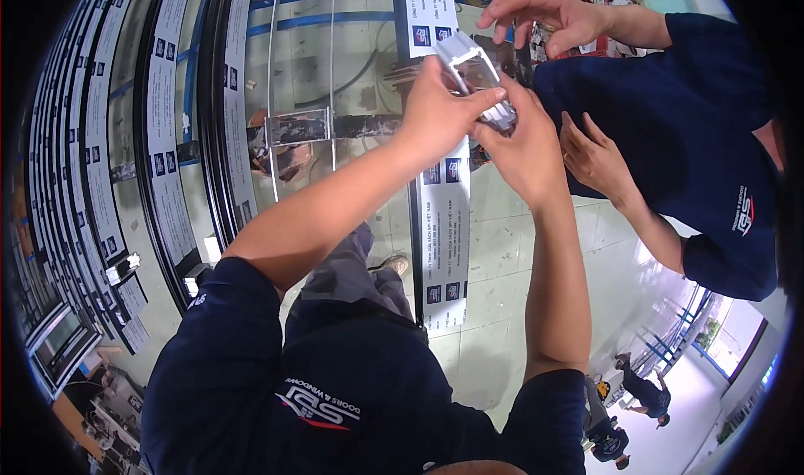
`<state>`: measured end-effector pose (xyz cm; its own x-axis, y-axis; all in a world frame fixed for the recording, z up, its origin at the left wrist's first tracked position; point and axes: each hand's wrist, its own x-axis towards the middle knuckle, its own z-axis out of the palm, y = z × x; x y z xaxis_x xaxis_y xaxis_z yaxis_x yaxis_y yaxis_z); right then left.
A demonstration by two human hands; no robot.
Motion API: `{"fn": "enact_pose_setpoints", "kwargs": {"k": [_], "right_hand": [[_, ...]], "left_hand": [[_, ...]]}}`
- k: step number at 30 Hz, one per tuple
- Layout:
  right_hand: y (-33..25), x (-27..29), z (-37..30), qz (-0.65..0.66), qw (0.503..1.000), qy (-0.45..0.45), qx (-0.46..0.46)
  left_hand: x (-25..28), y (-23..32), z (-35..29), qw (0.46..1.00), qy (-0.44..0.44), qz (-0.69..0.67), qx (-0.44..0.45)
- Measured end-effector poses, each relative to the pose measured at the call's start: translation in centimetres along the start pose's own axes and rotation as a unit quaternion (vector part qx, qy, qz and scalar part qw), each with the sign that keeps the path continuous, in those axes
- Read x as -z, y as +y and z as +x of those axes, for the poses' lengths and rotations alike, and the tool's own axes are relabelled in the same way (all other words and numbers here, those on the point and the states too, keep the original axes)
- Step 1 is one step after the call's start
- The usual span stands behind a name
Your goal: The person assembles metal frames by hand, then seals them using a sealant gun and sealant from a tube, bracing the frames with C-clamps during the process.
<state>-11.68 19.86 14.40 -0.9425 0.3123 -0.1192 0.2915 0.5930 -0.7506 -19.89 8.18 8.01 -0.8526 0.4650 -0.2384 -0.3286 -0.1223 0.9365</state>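
Both my hands are raised over a long film-wrapped profile bar (444, 253) and close around a silver, bracket-like aluminium piece (459, 49) with ribbed, angled sides. My left hand (440, 111) grips it from the left, thumb laid across its lower part. From the right, the fingers of my right hand (529, 136) wrap round its lower end, where the two hands meet. Part of the piece is hidden behind my fingers. A co-worker's upper hand (548, 18), fingers spread, hovers just to the right of it. That person's other hand (599, 158) is beside my right wrist.
The co-worker in a dark shirt (670, 123) stands close on the right. Several film-covered profiles (159, 140) run lengthwise at left. A metal support frame (368, 127) crosses beneath the bar. More people (645, 391) are farther off at lower right.
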Motion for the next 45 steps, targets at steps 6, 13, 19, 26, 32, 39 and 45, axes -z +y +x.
{"fn": "enact_pose_setpoints", "kwargs": {"k": [6, 13, 19, 26, 32, 39, 45], "right_hand": [[4.3, 2.2, 3.0, -0.204, 0.971, 0.062, 0.106], [6.3, 2.7, 7.1, -0.282, 0.950, -0.043, 0.128], [6.4, 0.9, 8.3, -0.319, 0.936, -0.012, 0.147], [6.9, 0.7, 8.4, -0.301, 0.944, -0.022, 0.130], [6.8, 0.2, 8.9, -0.301, 0.945, -0.062, 0.114], [7.6, 0.1, 9.2, -0.329, 0.934, -0.055, 0.128], [8.0, -0.2, 9.1, -0.219, 0.968, -0.046, 0.116]], "left_hand": [[2.3, -1.2, -0.2, 0.990, -0.008, 0.139, -0.003], [7.5, -1.9, 2.5, 0.821, 0.018, 0.527, -0.220], [8.7, -3.3, 4.6, 0.783, -0.014, 0.580, -0.225], [8.6, -4.1, 4.7, 0.790, -0.009, 0.565, -0.237], [8.8, -3.8, 5.0, 0.779, -0.018, 0.579, -0.239], [8.5, -3.5, 5.0, 0.772, -0.022, 0.586, -0.243], [8.5, -3.5, 4.9, 0.761, -0.018, 0.601, -0.244]]}}
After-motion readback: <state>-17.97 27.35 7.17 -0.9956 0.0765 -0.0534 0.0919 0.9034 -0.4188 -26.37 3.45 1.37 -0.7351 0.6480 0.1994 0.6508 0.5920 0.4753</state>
